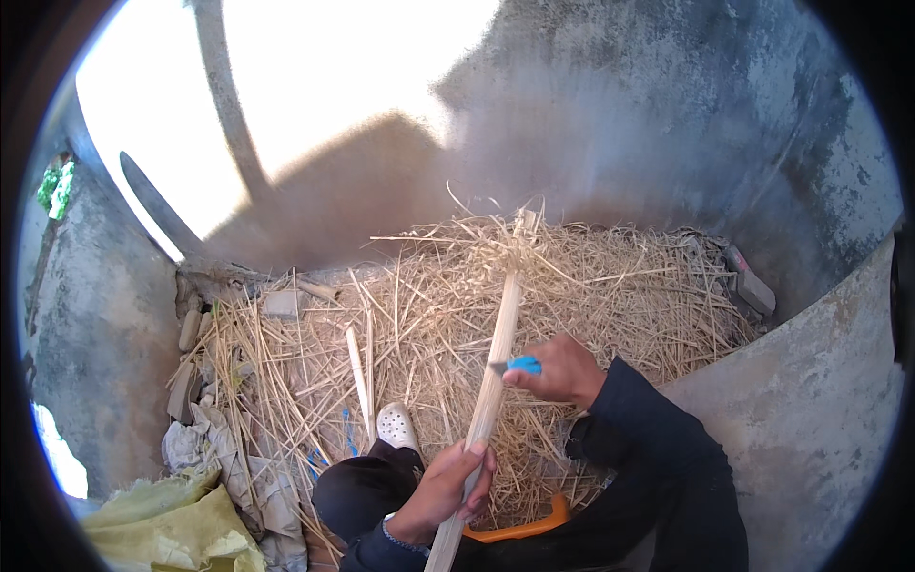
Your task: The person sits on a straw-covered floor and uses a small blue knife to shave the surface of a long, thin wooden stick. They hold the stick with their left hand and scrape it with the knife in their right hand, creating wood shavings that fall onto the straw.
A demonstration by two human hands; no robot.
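A long, pale bamboo strip (494,377) runs from the lower middle up to the pile, with curled shavings (515,250) bunched around its far end. My left hand (448,491) is wrapped round its near part. Further up, my right hand (562,372) grips a knife (523,364) by its blue handle. The short dark blade meets the strip or lies just over it; I cannot tell how deep it sits. My fingers hide part of the handle.
Dry strips and shavings (629,286) cover the ground up to a grey wall (648,114). A white clog (396,426) is on my foot. Beside my legs lies an orange curved piece (529,526). Yellow sacking (172,529), pale cloth (195,443) and a brick-like block (753,286) lie around the edges.
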